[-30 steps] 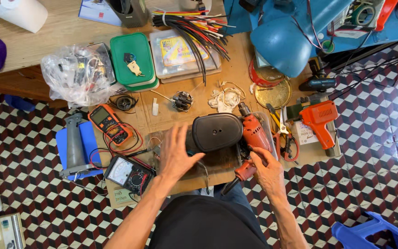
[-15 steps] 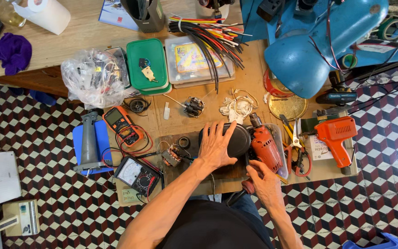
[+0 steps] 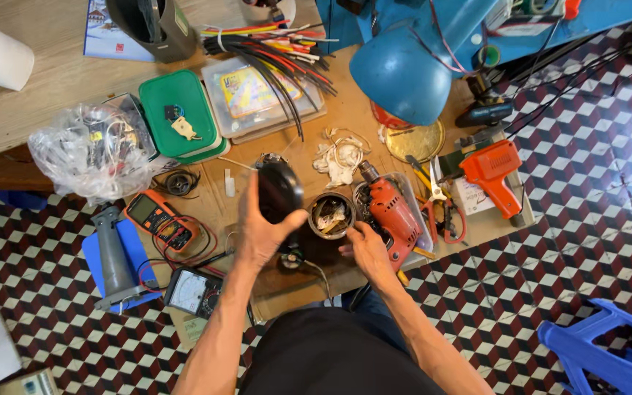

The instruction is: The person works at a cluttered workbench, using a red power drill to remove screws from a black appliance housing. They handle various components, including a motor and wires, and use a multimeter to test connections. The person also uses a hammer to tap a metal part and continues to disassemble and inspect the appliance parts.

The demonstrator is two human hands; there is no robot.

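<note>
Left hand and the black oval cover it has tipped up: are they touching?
Touching. The head view shows the left hand wrapped around the lower edge of the black cover, thumb on its right side, with no gap between palm and cover.

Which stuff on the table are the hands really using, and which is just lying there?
In use:
left hand holds black cover
right hand touches round open part

Lying about:
red drill
orange multimeter
green box
blue lamp
</note>
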